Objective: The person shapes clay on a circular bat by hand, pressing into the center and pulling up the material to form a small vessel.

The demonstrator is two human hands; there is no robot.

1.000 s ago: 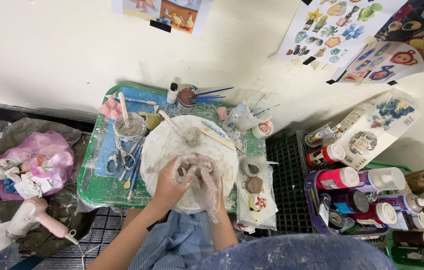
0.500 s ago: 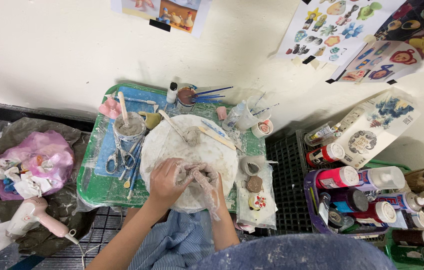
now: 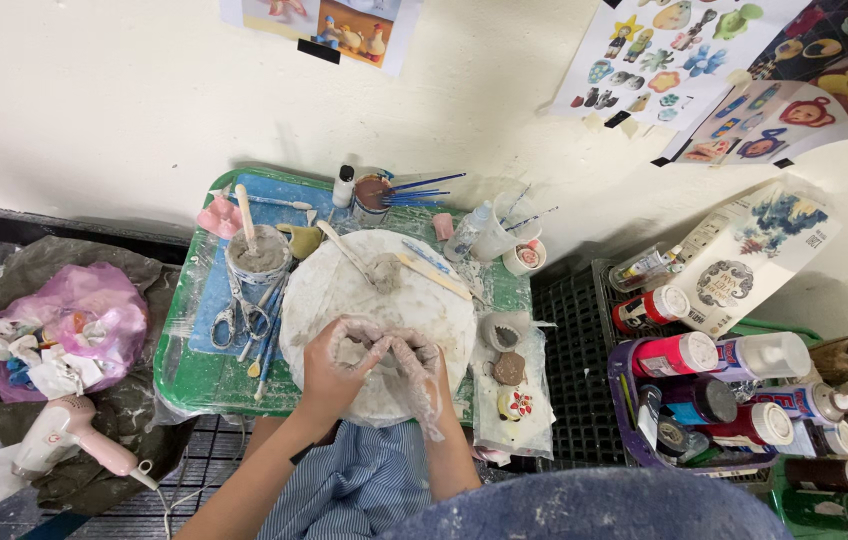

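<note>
A small green table (image 3: 194, 375) stood against a white wall (image 3: 124, 90). On its round white board (image 3: 314, 290), the left hand (image 3: 332, 362) and right hand (image 3: 416, 368) closed around a lump of grey clay (image 3: 372, 345). A cup (image 3: 257, 258) held slip; a purple basket (image 3: 629, 420) held paint bottles (image 3: 679, 353).

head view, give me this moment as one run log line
left hand: on clay piece | right hand: on clay piece | surface: round white board on green tray | nearby: scissors, slip cup
</note>
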